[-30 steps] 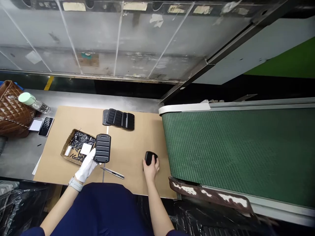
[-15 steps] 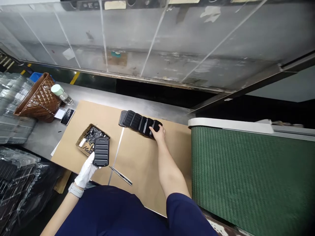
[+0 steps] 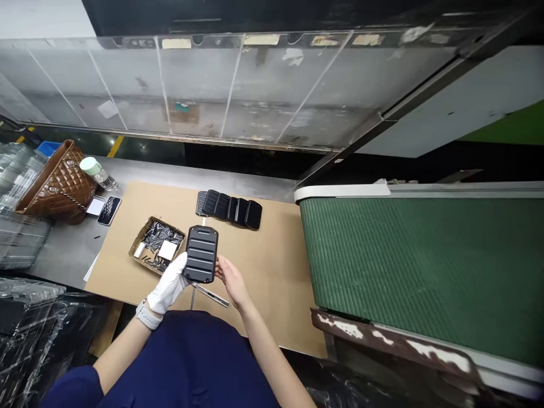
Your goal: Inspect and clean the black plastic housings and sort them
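My left hand (image 3: 169,286), in a white glove, grips a black ribbed plastic panel (image 3: 202,254) by its lower left edge, holding it up over the cardboard. My bare right hand (image 3: 232,282) is at the panel's lower right edge, its fingers curled against it and the tips partly hidden. Beyond the panel, an overlapping row of similar black panels (image 3: 229,208) lies on the cardboard. A shallow box (image 3: 132,253) of small black pieces stands left of the held panel. Below it lies a slim metallic cutter (image 3: 215,296), partly covered by my left hand.
Brown cardboard (image 3: 272,272) covers the bench. A green conveyor belt (image 3: 403,255) runs along the right. At the left are a brown quilted bag (image 3: 63,184), a bottle (image 3: 100,174) and a phone (image 3: 109,210). A clear panel wall (image 3: 195,85) borders the back.
My right hand has left the row of black panels and come back to the held panel. My left hand has carried that panel right, uncovering a white block in the box.
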Tool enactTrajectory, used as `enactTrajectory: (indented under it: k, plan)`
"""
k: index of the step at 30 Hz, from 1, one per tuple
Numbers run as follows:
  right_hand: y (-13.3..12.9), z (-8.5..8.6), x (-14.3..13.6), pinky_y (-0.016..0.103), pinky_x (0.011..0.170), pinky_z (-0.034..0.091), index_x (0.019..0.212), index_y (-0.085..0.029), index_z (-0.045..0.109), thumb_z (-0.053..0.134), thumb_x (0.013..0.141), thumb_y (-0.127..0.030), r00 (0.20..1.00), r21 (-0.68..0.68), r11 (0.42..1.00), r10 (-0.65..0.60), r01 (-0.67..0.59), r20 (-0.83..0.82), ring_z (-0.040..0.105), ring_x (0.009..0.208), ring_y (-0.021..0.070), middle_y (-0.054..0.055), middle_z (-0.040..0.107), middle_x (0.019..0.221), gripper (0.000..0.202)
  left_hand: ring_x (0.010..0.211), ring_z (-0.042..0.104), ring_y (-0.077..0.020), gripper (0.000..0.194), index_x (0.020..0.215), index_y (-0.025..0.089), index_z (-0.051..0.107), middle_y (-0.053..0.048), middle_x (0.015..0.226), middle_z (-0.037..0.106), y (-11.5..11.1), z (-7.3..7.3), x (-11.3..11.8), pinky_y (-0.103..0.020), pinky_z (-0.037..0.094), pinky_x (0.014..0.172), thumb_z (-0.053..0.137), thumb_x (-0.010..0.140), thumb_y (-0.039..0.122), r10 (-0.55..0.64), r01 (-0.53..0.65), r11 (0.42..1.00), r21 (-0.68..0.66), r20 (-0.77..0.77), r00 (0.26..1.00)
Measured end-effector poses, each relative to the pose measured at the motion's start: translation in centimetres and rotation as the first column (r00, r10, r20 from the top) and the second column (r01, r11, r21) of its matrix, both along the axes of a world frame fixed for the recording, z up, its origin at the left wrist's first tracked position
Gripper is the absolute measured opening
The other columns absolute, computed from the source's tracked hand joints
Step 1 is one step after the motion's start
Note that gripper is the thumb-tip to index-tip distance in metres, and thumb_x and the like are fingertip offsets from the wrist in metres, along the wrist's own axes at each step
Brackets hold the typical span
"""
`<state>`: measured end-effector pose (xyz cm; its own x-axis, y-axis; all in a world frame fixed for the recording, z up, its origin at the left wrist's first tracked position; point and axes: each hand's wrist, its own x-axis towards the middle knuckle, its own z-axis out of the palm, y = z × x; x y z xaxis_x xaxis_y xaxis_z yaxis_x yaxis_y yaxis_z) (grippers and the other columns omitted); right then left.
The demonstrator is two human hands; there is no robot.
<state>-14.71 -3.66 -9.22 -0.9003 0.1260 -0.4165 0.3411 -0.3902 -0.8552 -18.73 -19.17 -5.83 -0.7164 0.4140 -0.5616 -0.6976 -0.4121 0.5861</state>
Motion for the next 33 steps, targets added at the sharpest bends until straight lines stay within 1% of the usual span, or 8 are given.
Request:
enactTrajectory:
  k: [2, 4, 8, 12, 17, 22, 26, 33]
  plan:
    - [-1.4, 2.8, 0.2, 0.036, 0.081, 0.052, 0.097, -0.023, 0.067, 0.065, 0.071, -0.065, 0.997, -0.138, 0.989, -0.059, 0.052, -0.044, 0.066, 0.087, 0.0212, 0.004, 0.072, 0.096, 0.049, 0.104, 0.065, -0.0262, 0.042, 0.111, 0.016, 0.068, -0.012, 0.108, 0.072, 0.3, 1.4, -0.1, -0.038, 0.054, 0.087, 0.066, 0.081, 0.045, -0.046, 0.047, 0.998, 0.046, -0.023, 0.999]
    - [-1.9, 4.9, 0.0, 0.035, 0.081, 0.053, 0.093, -0.023, 0.067, 0.071, 0.069, -0.060, 0.992, -0.217, 0.971, -0.118, 0.103, -0.056, 0.066, 0.090, 0.0219, 0.003, 0.072, 0.096, 0.044, 0.107, 0.063, -0.0270, 0.040, 0.109, 0.016, 0.068, -0.012, 0.108, 0.071, 0.3, 2.7, -0.1, -0.039, 0.053, 0.088, 0.065, 0.081, 0.045, -0.074, 0.077, 0.994, 0.073, -0.041, 0.996]
    - [-2.4, 6.8, -0.4, 0.036, 0.078, 0.054, 0.089, -0.022, 0.067, 0.075, 0.066, -0.055, 0.991, -0.319, 0.943, -0.121, 0.097, -0.058, 0.067, 0.090, 0.0235, 0.003, 0.073, 0.090, 0.041, 0.108, 0.063, -0.0263, 0.036, 0.109, 0.016, 0.068, -0.011, 0.108, 0.071, -0.2, 4.8, 0.1, -0.038, 0.054, 0.089, 0.062, 0.084, 0.042, -0.054, 0.059, 0.995, 0.086, -0.053, 0.997]
    - [-3.5, 6.7, -0.5, 0.036, 0.081, 0.054, 0.090, -0.022, 0.069, 0.074, 0.068, -0.052, 0.990, -0.372, 0.922, -0.132, 0.108, -0.041, 0.067, 0.093, 0.0231, 0.002, 0.074, 0.092, 0.037, 0.108, 0.063, -0.0255, 0.036, 0.114, 0.016, 0.066, -0.011, 0.112, 0.070, -1.0, 5.9, 0.4, -0.036, 0.054, 0.089, 0.060, 0.086, 0.039, -0.014, 0.017, 0.995, 0.103, -0.029, 0.999]
    - [-4.7, 6.4, -0.4, 0.036, 0.081, 0.055, 0.095, -0.022, 0.069, 0.069, 0.075, -0.048, 0.995, -0.400, 0.913, -0.100, 0.084, -0.018, 0.067, 0.095, 0.0223, 0.001, 0.074, 0.095, 0.032, 0.109, 0.063, -0.0256, 0.037, 0.114, 0.015, 0.065, -0.011, 0.114, 0.069, -2.0, 6.1, 0.7, -0.036, 0.053, 0.091, 0.060, 0.086, 0.039, 0.010, -0.009, 0.991, 0.130, -0.014, 1.000]
    - [-5.4, 6.6, -0.4, 0.035, 0.082, 0.055, 0.095, -0.022, 0.070, 0.071, 0.074, -0.045, 0.997, -0.452, 0.889, -0.083, 0.078, 0.009, 0.068, 0.094, 0.0221, 0.000, 0.075, 0.086, 0.032, 0.109, 0.063, -0.0250, 0.034, 0.116, 0.015, 0.064, -0.011, 0.115, 0.069, -2.9, 6.4, 0.8, -0.037, 0.054, 0.091, 0.058, 0.088, 0.034, 0.021, -0.021, 0.988, 0.150, 0.006, 1.000]
    - [-6.0, 6.4, -0.3, 0.037, 0.081, 0.055, 0.095, -0.021, 0.069, 0.069, 0.075, -0.046, 0.998, -0.435, 0.898, -0.066, 0.062, 0.007, 0.068, 0.092, 0.0226, 0.001, 0.074, 0.083, 0.032, 0.108, 0.063, -0.0243, 0.035, 0.118, 0.014, 0.062, -0.011, 0.115, 0.068, -3.7, 6.1, 1.0, -0.037, 0.054, 0.091, 0.054, 0.090, 0.033, 0.021, -0.028, 0.984, 0.178, 0.038, 0.999]
    - [-6.6, 6.0, 0.0, 0.034, 0.075, 0.055, 0.096, -0.022, 0.068, 0.067, 0.077, -0.045, 0.996, -0.433, 0.897, -0.080, 0.085, 0.031, 0.068, 0.086, 0.0210, 0.000, 0.073, 0.084, 0.030, 0.105, 0.064, -0.0198, 0.035, 0.122, 0.018, 0.061, -0.008, 0.120, 0.067, -4.3, 5.7, 1.3, -0.028, 0.057, 0.083, 0.054, 0.091, 0.034, 0.032, -0.054, 0.977, 0.206, 0.110, 0.993]
